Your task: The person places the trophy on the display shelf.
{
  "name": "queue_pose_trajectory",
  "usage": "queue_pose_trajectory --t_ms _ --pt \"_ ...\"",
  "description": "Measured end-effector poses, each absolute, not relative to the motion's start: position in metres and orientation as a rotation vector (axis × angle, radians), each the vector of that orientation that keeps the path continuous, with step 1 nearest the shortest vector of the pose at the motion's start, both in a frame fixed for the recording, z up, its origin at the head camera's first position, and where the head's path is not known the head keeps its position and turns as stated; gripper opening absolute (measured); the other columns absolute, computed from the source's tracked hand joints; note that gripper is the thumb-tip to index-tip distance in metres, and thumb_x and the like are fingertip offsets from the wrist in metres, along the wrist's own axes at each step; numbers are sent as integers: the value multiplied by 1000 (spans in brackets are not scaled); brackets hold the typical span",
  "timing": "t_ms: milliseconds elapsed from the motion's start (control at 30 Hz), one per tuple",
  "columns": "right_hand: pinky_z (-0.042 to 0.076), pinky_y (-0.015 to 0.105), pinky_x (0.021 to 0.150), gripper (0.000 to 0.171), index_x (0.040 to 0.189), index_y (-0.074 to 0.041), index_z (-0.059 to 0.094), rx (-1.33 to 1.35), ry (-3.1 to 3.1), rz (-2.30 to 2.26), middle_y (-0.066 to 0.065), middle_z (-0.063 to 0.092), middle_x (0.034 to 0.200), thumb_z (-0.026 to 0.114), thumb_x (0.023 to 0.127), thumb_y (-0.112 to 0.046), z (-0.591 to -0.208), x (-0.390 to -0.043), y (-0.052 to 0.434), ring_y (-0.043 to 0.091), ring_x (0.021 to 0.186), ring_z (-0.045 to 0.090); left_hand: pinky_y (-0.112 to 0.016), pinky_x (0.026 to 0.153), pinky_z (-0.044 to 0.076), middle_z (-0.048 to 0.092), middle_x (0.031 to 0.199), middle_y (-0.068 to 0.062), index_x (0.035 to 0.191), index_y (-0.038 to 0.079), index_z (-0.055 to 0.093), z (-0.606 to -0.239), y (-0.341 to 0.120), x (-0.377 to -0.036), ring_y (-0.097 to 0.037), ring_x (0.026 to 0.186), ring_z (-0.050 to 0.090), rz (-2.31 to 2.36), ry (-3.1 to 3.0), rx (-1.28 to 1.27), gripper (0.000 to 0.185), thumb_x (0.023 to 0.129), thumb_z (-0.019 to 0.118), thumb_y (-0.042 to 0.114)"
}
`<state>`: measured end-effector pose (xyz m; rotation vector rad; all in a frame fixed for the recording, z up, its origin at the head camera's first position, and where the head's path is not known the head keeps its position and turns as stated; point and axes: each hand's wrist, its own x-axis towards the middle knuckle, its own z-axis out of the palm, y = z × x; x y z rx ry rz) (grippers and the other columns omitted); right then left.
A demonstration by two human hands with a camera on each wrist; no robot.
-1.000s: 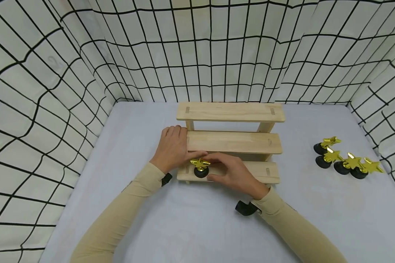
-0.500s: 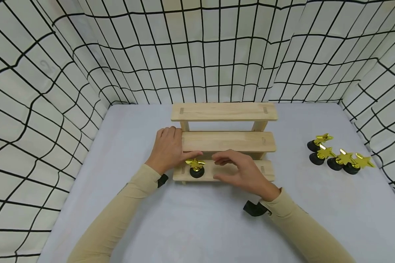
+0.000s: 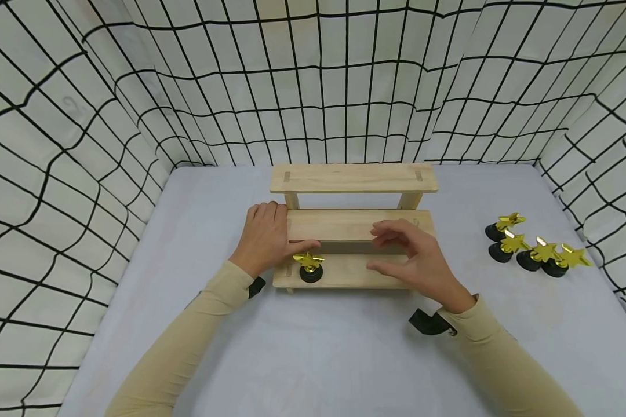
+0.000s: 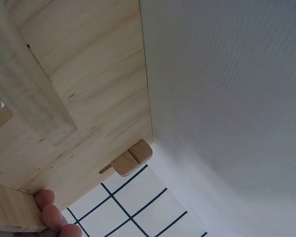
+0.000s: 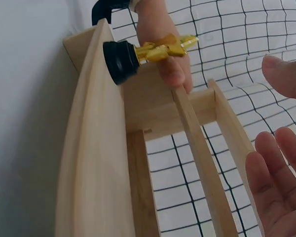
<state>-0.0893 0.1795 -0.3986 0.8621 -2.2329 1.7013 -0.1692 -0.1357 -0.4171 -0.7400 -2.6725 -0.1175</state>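
A three-step wooden display stand (image 3: 339,225) stands in the middle of the table. My left hand (image 3: 265,237) grips the left end of its middle step, thumb along the front edge; in the left wrist view the fingertips (image 4: 53,216) wrap a board. On the lowest step's left part stands a gold star trophy (image 3: 310,268) with a round black base, upright just below the left thumb. The same trophy (image 5: 121,61) shows near the end of the step in the right wrist view. My right hand (image 3: 419,260) hovers over the right part of the stand, fingers loosely bent and holding nothing.
Several more gold star trophies (image 3: 513,243) with black bases stand grouped at the right of the white-covered table (image 3: 313,353). A black grid (image 3: 344,87) over white walls encloses the back and sides.
My right hand has come away from the trophy on the lowest step and moved to the right. The trophy stays on the step, and the left hand keeps its hold on the stand.
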Motion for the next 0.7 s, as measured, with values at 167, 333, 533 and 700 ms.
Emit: queue_pose_trajectory --t_ms 167,333,533,700 --pt "58 22 91 77 131 9 57 775 -2241 1658 14 67 121 86 61 24 -395 -91 198 14 104 69 -49 92 43 62 94 -17 103 -2 58 -417 -136 -169 -35 95 60 -134 -2681 -736 91 72 70 83" --pt "57 19 88 80 134 8 56 725 -2249 1616 12 66 123 84 62 27 -391 -91 217 16 104 69 -50 93 44 63 97 -18 104 -3 59 -416 -135 -169 -37 97 60 -144 -2679 -732 92 72 71 83" --pt "56 19 85 86 137 8 54 677 -2195 1624 10 67 123 81 59 32 -389 -91 237 14 102 68 -50 92 44 63 96 -19 103 -3 58 -417 -135 -169 -38 98 60 -146 -2670 -727 92 71 73 82" --pt "56 17 86 82 138 8 55 644 -2177 1613 7 69 122 84 63 27 -388 -91 253 11 103 67 -51 93 43 63 98 -19 104 -3 58 -417 -134 -169 -39 100 60 -164 -2684 -721 91 70 76 80"
